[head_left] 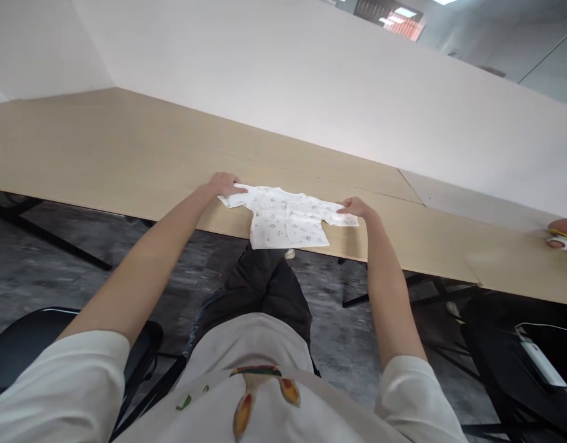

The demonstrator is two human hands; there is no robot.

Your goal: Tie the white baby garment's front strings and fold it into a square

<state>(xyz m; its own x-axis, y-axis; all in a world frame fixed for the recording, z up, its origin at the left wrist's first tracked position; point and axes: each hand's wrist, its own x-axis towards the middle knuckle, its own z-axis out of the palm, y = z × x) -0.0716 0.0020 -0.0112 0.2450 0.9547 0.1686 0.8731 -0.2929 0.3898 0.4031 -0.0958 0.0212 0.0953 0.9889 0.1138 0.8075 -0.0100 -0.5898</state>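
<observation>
A small white baby shirt with a scattered print lies spread on the wooden table, its neckline toward the wall. Its bottom hem reaches the table's near edge. My left hand is closed on the sleeve at the left, with the thumb lying over the cloth. At the other sleeve, my right hand pinches the upper edge near the cuff. Both sleeves are stretched out sideways between my hands. The fingers beneath the cloth are partly hidden.
A white partition rises behind the table. Black chairs stand at the lower left and lower right, the right one bearing a white device with a cable. An orange-brown item sits at the table's far right.
</observation>
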